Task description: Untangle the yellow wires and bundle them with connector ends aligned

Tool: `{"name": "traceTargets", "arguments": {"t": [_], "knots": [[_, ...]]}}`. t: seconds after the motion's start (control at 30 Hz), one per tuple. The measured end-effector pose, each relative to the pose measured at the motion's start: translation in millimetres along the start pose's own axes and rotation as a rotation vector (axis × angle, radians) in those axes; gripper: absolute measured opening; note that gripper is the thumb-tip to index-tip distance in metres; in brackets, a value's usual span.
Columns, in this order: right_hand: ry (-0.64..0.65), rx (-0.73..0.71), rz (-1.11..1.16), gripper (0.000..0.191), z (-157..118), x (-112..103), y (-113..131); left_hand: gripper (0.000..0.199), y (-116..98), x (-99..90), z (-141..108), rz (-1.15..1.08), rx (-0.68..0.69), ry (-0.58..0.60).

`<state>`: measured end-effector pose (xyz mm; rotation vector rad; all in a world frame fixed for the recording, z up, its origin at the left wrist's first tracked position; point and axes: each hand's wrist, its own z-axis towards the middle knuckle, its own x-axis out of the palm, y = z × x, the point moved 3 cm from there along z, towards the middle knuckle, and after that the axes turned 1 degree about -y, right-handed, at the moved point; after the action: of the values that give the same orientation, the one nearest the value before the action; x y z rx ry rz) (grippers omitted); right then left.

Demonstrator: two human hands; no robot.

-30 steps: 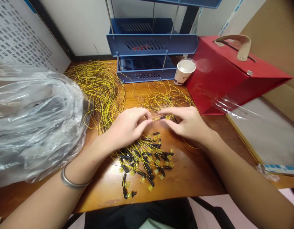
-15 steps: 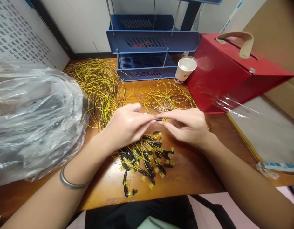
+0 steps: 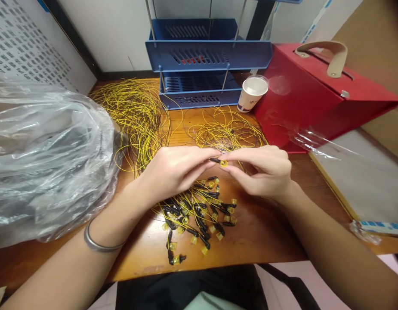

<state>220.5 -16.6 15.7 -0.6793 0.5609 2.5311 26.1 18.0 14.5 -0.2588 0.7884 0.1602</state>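
Between both hands is a small black wire connector with a yellow translucent cap [image 3: 223,163] at its right end. My left hand [image 3: 176,168] pinches the black part between thumb and forefinger. From the other side, my right hand [image 3: 261,168] closes its thumb and forefinger about the yellow cap. The fingertips of the two hands nearly meet, hiding part of the piece. Below them on the table lies a pile of similar black connectors [image 3: 202,224] with yellow caps and thin yellow wires. My left forearm wears a metal bangle [image 3: 100,245].
Tangled yellow and black wires [image 3: 131,107] lie at the back left, with another coil [image 3: 224,129] behind my hands. A plastic bag [image 3: 53,168] fills the left side. Behind stand a blue shelf rack [image 3: 211,56], a paper cup [image 3: 252,94] and a red box [image 3: 302,103].
My left hand's fingers have slid right along the connector, toward the right hand. The right hand has shifted slightly right, and the yellow cap has turned and shows more of its side.
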Motion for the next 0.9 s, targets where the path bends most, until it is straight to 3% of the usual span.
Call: {"name": "traceTargets", "arguments": {"t": [0.17, 0.37, 0.9], "knots": [[0.034, -0.002, 0.054, 0.026, -2.0, 0.8, -0.7, 0.019, -0.5, -0.8, 2.6, 0.03, 0.066, -0.035], [0.035, -0.032, 0.039, 0.015, -0.3, -2.2, 0.1, 0.018, -2.4, -1.2, 2.9, 0.061, 0.082, -0.028], [-0.124, 0.024, -0.092, 0.018, 1.4, -2.1, 12.5, 0.015, -12.1, -3.4, 1.6, 0.206, 0.04, -0.158]]}}
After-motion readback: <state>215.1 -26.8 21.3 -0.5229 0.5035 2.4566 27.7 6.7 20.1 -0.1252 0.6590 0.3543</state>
